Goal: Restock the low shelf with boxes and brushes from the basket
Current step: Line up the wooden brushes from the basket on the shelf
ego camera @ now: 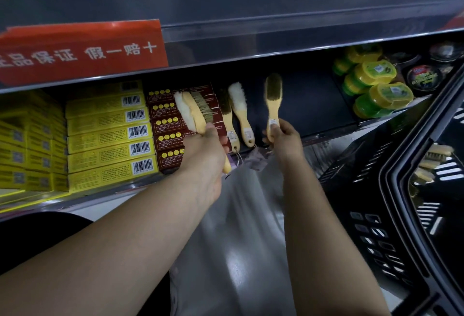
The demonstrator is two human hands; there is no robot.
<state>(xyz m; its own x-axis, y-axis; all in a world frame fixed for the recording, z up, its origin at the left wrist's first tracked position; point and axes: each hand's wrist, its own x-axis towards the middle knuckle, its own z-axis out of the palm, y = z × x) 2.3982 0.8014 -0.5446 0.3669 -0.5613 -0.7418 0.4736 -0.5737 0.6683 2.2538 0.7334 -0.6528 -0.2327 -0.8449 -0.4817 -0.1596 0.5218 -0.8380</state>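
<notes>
My left hand (204,147) grips a bundle of wooden brushes (193,112) by the handles, white fleece and bristles pointing up-left, in front of the dark red boxes (165,124). My right hand (285,137) holds a single wooden brush (273,97) by its handle, bristle head pointing into the low shelf (313,107). Two brushes (238,114) lie on the shelf between my hands, handles toward me. Stacked yellow boxes (105,134) fill the shelf's left part. The black basket (406,202) stands at the right with several brushes (431,162) inside.
Yellow-green lidded tubs (376,84) and dark round tins (424,77) sit at the shelf's right end. An upper shelf with a red sign (82,49) overhangs the low shelf. Grey floor (238,240) lies between my arms.
</notes>
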